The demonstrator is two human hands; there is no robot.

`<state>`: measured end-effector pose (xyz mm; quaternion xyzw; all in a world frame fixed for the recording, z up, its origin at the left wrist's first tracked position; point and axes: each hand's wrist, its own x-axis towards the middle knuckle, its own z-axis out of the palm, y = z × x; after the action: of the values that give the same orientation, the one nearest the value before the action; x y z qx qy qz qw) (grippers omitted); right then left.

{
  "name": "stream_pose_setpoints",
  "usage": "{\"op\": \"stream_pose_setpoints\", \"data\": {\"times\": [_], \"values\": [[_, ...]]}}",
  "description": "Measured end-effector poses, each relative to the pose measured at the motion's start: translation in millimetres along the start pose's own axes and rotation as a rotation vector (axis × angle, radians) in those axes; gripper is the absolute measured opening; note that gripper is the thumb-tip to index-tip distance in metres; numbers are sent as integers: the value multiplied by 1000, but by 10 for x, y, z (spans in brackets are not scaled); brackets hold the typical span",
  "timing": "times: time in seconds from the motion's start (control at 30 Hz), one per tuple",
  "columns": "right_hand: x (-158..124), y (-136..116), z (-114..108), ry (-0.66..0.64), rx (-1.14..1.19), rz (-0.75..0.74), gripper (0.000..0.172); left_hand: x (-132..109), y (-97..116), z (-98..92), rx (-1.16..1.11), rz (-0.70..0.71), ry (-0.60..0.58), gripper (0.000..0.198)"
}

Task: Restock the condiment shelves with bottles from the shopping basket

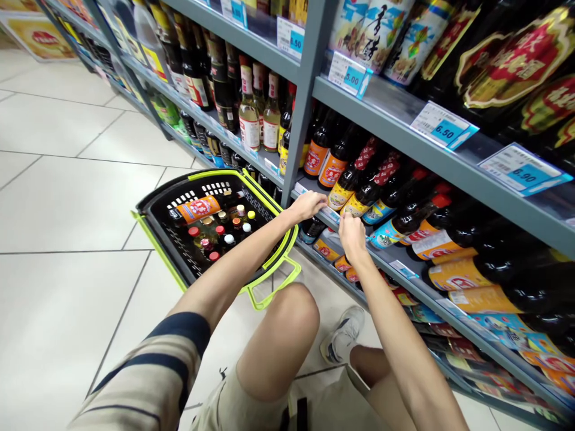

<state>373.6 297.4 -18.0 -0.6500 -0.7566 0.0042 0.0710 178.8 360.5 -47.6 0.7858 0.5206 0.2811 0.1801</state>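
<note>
My left hand is at the shelf's front edge, fingers curled beside the base of a yellow-labelled sauce bottle. My right hand is closed against the same edge, just below a second yellow-labelled bottle. What the fingers of either hand grip, if anything, is hidden. Both bottles lean back on the shelf and have red patterned neck wraps. Left of my hands, a black shopping basket with lime-green trim stands on the floor. An orange-labelled bottle lies across several upright capped bottles inside it.
Orange-labelled bottles stand left of the yellow ones; blue-labelled bottles are to their right. A grey upright post divides the shelves. The upper shelf edge carries price tags. My knee is beside the basket's green handle.
</note>
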Motion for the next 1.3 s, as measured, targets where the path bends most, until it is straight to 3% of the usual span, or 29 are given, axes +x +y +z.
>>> {"op": "stream_pose_setpoints", "data": {"times": [0.2, 0.7, 1.07, 1.3], "values": [[0, -36, -47, -36, -140, -4, 41, 9, 29, -22, 67, 15, -19, 28], [30, -55, -148, -77, -135, 4, 38, 30, -30, -98, 75, 131, -48, 29], [-11, -6, -174, -70, -73, 12, 41, 88, -72, -54, 18, 106, -35, 29], [10, 25, -161, -81, -91, -31, 40, 141, -64, -131, 29, 184, -88, 27]]}}
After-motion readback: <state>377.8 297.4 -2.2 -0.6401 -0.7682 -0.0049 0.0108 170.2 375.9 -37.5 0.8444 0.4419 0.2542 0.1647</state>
